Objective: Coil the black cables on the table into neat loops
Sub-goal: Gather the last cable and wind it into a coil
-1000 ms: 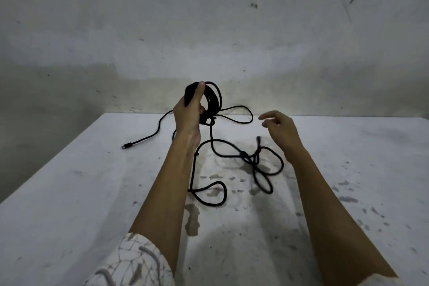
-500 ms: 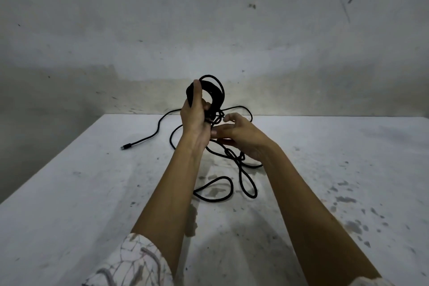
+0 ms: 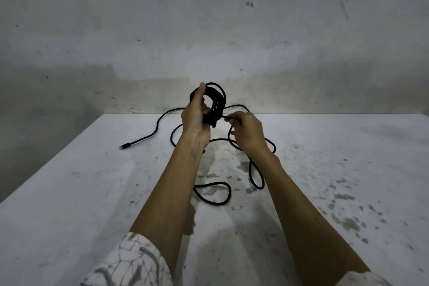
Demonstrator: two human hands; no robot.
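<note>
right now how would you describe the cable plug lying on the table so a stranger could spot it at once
Start at the white table and look to its far left part, left of the left hand that grips the black coil. One strand of cable trails out leftward, and the plug is its small free tip, lying flat, away from the tangled loops.

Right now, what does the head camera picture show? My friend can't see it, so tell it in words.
A person's left hand holds up a bundle of coiled black cable, while the right hand pinches the next strand beside it. The loose cable sprawls in loops on a stained white table, its plug end lying at left.
</note>
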